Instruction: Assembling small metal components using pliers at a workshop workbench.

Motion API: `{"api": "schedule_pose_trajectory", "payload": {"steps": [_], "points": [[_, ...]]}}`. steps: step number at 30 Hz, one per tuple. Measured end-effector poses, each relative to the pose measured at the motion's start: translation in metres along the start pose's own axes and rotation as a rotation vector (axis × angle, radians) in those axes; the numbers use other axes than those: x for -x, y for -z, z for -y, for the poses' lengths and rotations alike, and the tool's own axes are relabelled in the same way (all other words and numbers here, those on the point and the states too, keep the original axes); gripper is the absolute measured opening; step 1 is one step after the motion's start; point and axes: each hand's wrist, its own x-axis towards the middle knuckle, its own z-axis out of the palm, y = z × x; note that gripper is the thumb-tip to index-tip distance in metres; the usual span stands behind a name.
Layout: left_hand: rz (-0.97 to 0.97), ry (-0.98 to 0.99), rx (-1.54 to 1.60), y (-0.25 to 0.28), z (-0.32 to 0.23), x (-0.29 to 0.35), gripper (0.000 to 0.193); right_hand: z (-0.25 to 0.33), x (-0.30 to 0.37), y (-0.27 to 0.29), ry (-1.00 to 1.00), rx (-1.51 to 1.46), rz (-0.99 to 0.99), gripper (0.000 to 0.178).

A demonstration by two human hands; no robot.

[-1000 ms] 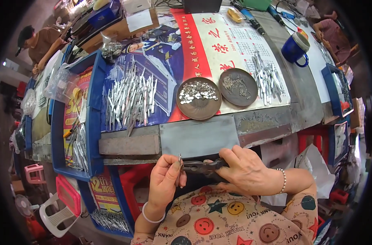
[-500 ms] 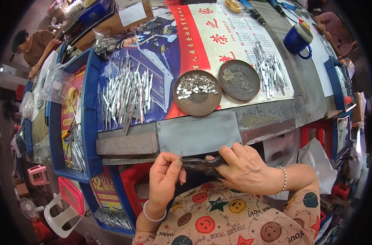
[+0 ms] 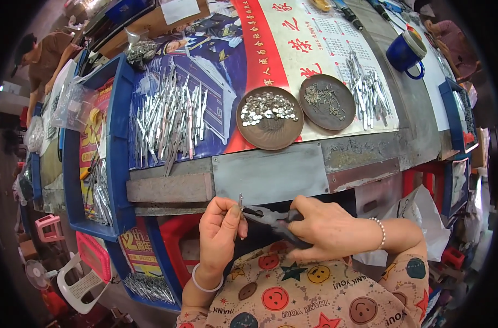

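Between the thumb and fingertips of my left hand (image 3: 220,227), a slim silvery metal piece (image 3: 240,200) is pinched upright, its tip poking out above the thumb. My right hand (image 3: 332,227) is wrapped round the dark handles of a pair of pliers (image 3: 268,217). The plier jaws point left and meet the metal piece at my left fingertips; whether they grip it is too small to tell. Both hands are held in front of my body, just below the near edge of the bench. Most of the metal piece is hidden by my fingers.
On the bench lie a brown dish of shiny round discs (image 3: 266,139), a brown dish of small pins (image 3: 336,121), and piles of metal strips (image 3: 172,123) to either side. A grey metal plate (image 3: 271,175) covers the near edge. Blue trays (image 3: 119,147) stand left, a blue mug (image 3: 400,54) right.
The plier handles have spread apart and my right fingers have loosened and shifted lower. My left hand keeps its pinch in nearly the same place. The whole view has shifted slightly.
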Motion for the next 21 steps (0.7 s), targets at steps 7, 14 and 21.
{"api": "schedule_pose_trajectory", "payload": {"steps": [7, 14, 21], "points": [[0.013, 0.046, -0.012, -0.001, -0.003, 0.003, 0.009, -0.001, 0.0, -0.012, 0.054, 0.283, -0.18, 0.034], [0.023, 0.044, -0.038, 0.0, -0.004, 0.005, 0.009, 0.006, 0.002, -0.011, 0.04, 0.418, -0.177, 0.023], [0.006, -0.01, -0.07, 0.0, 0.001, 0.006, 0.01, 0.009, -0.002, -0.001, -0.081, 0.054, 0.063, 0.031]]}}
